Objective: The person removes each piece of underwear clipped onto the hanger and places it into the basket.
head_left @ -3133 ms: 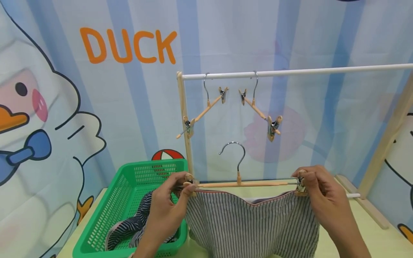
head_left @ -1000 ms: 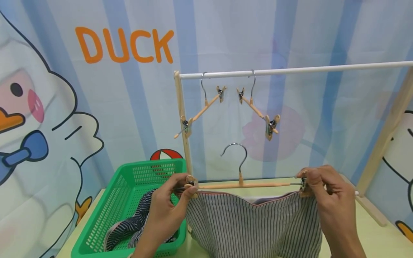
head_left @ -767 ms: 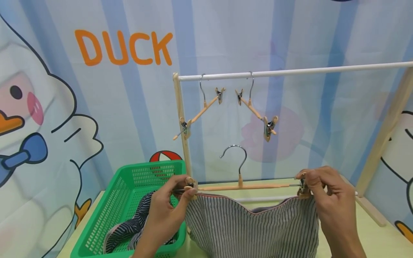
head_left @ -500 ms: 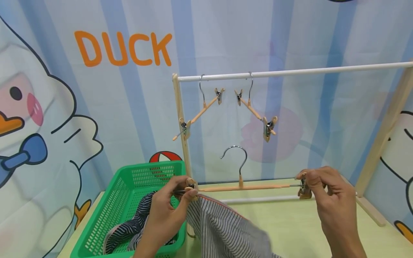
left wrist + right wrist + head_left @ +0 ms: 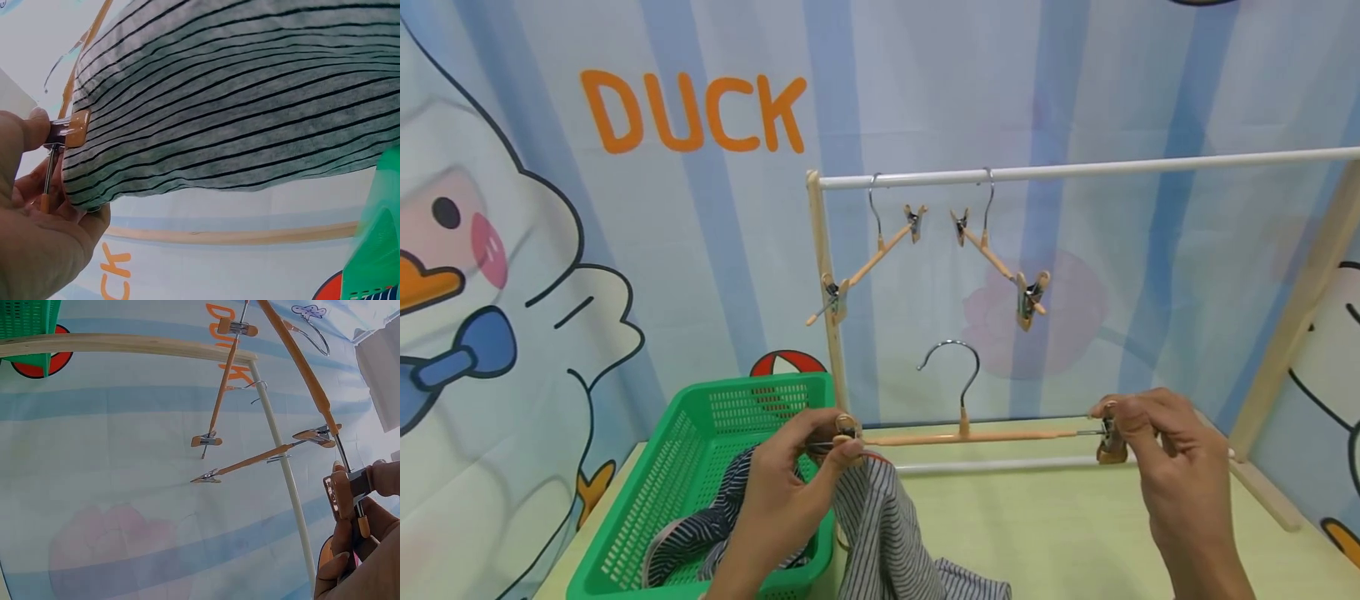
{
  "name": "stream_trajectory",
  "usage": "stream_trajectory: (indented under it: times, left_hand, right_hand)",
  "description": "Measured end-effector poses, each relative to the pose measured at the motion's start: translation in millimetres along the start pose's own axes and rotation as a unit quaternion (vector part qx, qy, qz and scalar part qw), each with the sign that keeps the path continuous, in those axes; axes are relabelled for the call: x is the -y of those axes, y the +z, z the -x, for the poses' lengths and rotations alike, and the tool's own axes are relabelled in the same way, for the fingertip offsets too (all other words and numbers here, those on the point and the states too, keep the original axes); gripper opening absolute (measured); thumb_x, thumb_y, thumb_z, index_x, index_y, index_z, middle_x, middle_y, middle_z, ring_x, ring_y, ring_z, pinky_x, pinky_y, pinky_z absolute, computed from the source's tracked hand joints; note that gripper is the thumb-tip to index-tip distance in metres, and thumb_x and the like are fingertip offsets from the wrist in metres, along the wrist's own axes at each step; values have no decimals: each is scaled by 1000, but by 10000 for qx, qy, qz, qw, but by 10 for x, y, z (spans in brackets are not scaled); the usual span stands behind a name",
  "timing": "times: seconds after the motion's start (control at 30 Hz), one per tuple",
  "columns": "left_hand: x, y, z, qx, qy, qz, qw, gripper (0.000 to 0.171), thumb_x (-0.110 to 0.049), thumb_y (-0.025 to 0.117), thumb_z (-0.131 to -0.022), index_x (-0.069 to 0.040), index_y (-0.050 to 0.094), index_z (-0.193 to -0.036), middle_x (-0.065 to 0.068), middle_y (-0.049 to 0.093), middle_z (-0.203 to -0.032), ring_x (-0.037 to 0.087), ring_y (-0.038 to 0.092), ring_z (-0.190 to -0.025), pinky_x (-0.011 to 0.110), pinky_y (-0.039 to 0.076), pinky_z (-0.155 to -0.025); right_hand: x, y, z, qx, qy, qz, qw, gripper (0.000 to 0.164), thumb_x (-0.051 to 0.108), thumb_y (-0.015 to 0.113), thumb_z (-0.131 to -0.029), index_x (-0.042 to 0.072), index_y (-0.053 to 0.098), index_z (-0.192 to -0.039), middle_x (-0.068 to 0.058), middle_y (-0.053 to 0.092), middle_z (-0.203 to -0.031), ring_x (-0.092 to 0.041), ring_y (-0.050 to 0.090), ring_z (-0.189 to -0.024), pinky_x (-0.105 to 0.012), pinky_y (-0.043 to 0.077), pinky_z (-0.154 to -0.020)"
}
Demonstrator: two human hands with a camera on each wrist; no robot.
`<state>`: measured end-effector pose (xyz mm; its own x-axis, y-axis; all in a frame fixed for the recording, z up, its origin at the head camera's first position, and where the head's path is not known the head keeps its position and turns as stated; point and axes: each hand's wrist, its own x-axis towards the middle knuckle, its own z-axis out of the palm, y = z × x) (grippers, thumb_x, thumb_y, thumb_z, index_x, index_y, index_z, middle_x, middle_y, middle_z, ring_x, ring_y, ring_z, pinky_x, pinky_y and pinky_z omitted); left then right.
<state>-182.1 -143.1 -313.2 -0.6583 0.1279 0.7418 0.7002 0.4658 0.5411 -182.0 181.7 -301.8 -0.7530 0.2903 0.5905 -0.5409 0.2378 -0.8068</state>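
Observation:
A wooden clip hanger (image 5: 910,439) with a metal hook spans both hands, level above the table. My left hand (image 5: 793,479) pinches its left clip (image 5: 847,427). A grey striped garment (image 5: 880,533) with a red-edged top hangs from that end; in the left wrist view its clip (image 5: 77,129) sits over the cloth's edge. My right hand (image 5: 1183,467) pinches the right clip (image 5: 1111,442), which has no cloth in it. The right wrist view shows thumb and fingers around this clip (image 5: 340,494). The garment's loose side droops low in the middle.
A green basket (image 5: 625,517) at left holds dark striped clothing (image 5: 700,529). Behind stands a rack with a white rail (image 5: 1112,168) and wooden posts (image 5: 1292,333). Two clip hangers (image 5: 876,262) hang from the rail, clips bare. A printed curtain (image 5: 715,250) backs the table (image 5: 1037,517).
The garment's right corner has come out of the right clip and the cloth has swung down and left, hanging now from the left end. Both hands stay nearly in place on the hanger's clips.

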Motion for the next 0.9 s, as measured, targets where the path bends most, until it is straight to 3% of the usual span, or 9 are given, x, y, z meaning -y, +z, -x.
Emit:
stream_trajectory:
  times: [0.1,0.27,0.47,0.53,0.73,0.9]
  left_hand:
    - [-2,-6,2,20,-36,39,10000,22,-16,67,-92,-23,65,-113,-6,67,-96,2,60,-76,24,52,-65]
    - [3,-10,3,69,-39,119,9999,24,-14,67,-92,-20,65,-115,-5,67,-97,2,61,-78,24,52,-66]
    - [18,-3,-5,97,-14,167,9998,28,-14,67,-91,-22,65,-118,-4,66,-97,4,64,-82,24,52,-67]
    - [21,3,-8,93,-38,179,9998,29,-14,67,-92,-23,65,-119,-4,65,-96,4,64,-82,24,52,-67]
    - [26,22,-10,88,-134,233,9996,30,-16,67,-92,-24,64,-121,-5,64,-94,4,63,-82,24,51,-67]
    - [19,19,-2,47,-213,306,9993,26,-16,67,-92,-21,65,-117,-5,65,-95,4,64,-82,24,51,-65]
  right_hand:
    - [-11,-6,0,58,-14,-164,9998,27,9,52,-100,-8,72,-95,7,62,-88,-12,50,-98,-19,41,-89]
    - [-23,-6,-17,184,-157,-575,9981,26,6,51,-100,-9,70,-91,3,64,-89,-15,53,-95,-18,53,-71]
    - [-35,9,-33,171,-183,-811,9964,24,4,50,-100,-6,71,-92,1,63,-89,-13,54,-84,-19,54,-64]
    - [-32,7,-34,197,-164,-604,9978,25,5,49,-101,-6,70,-96,2,63,-92,-12,55,-86,-18,53,-67]
    - [-51,-20,-32,498,-65,849,9951,32,20,42,-105,2,67,-112,12,59,-102,-6,56,-88,-13,43,-83]
    - [-92,-56,-35,954,62,1100,9893,35,27,38,-106,9,64,-121,18,58,-112,1,55,-102,-10,39,-84]
